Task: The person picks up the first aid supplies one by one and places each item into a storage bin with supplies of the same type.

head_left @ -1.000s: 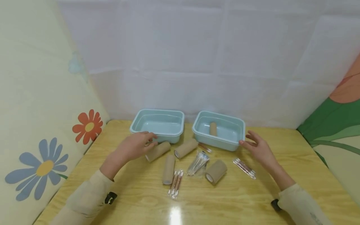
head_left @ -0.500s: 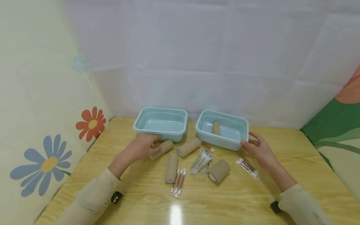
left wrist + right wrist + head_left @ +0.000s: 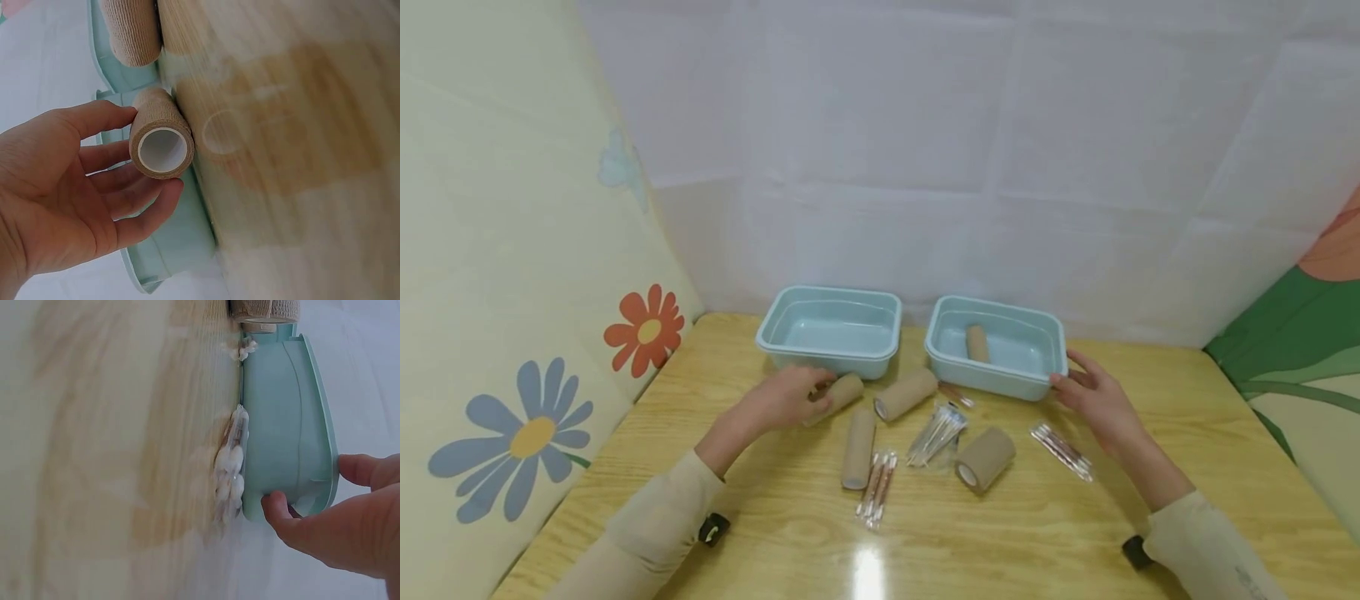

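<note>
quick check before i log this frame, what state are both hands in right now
Left hand: closed around a tan roll.
Right hand: closed on the near right corner of the right-hand blue basin.

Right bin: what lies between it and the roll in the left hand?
In the head view, a second roll lies between the held roll in the left hand and the right bin. Brown swabs lie beyond it, near the bin's front.
</note>
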Action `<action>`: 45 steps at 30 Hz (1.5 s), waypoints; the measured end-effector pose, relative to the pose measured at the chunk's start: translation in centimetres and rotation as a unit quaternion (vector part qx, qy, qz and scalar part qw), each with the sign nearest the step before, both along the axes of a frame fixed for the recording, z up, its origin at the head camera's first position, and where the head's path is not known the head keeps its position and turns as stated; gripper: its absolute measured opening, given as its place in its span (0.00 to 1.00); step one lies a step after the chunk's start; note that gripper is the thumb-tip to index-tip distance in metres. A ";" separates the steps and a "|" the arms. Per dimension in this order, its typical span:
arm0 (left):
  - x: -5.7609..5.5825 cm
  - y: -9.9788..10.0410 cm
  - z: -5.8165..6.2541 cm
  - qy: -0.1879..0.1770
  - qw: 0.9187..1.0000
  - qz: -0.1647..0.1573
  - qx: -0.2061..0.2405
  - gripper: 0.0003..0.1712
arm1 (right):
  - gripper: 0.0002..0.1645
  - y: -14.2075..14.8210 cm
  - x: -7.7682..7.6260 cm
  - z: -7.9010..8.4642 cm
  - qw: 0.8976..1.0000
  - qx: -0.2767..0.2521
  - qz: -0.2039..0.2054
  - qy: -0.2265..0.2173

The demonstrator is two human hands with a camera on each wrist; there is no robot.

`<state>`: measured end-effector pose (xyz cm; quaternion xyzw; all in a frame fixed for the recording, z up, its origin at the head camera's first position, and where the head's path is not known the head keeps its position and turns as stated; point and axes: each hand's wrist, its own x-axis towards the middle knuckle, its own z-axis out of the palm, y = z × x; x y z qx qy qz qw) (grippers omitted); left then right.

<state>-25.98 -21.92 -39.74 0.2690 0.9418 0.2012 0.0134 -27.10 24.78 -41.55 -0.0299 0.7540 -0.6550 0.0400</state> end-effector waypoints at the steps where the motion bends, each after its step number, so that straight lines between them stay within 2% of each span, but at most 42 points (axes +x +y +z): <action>1: 0.0 0.0 -0.1 0.000 1.000 0.001 0.000 0.11 | 0.47 0.0 0.0 0.0 1.000 -0.002 0.001 0.001; 11: 0.3 0.1 0.0 0.010 1.000 0.001 0.016 0.12 | 0.44 0.1 -0.2 -0.1 1.000 -0.003 -0.001 0.001; 15: 0.3 0.2 0.4 0.034 0.999 -0.002 0.024 0.09 | 0.45 0.1 -0.3 0.0 1.000 0.003 -0.002 0.003; 18: 0.2 0.2 0.6 0.058 0.998 -0.016 0.032 0.05 | 0.45 0.1 -0.3 0.1 1.000 0.008 -0.001 0.000; 22: 0.5 0.5 1.3 0.073 0.995 -0.036 0.051 0.08 | 0.44 0.2 -0.3 0.2 1.000 0.009 0.001 -0.002; 27: 1.2 1.1 2.4 0.084 0.994 -0.043 0.062 0.08 | 0.44 0.2 -0.3 0.2 1.000 0.003 0.003 0.004; 30: 1.5 1.4 2.7 0.090 0.993 -0.042 0.066 0.12 | 0.44 0.1 -0.3 0.1 1.000 0.002 0.004 0.008; 33: 1.4 2.0 3.2 0.089 0.993 -0.040 0.064 0.19 | 0.44 0.3 -0.4 0.4 1.000 0.005 0.000 0.010; 37: 1.3 3.2 4.0 0.075 0.995 -0.036 0.059 0.21 | 0.43 0.4 -0.6 0.5 1.000 0.008 -0.001 0.017; 42: 0.8 4.9 4.6 0.062 0.994 -0.053 0.066 0.21 | 0.43 0.2 -0.5 -0.2 1.000 0.005 0.003 0.015; 45: -0.3 6.2 5.2 0.063 0.993 -0.072 0.063 0.21 | 0.42 0.0 -0.8 -0.2 1.000 -0.001 0.001 0.017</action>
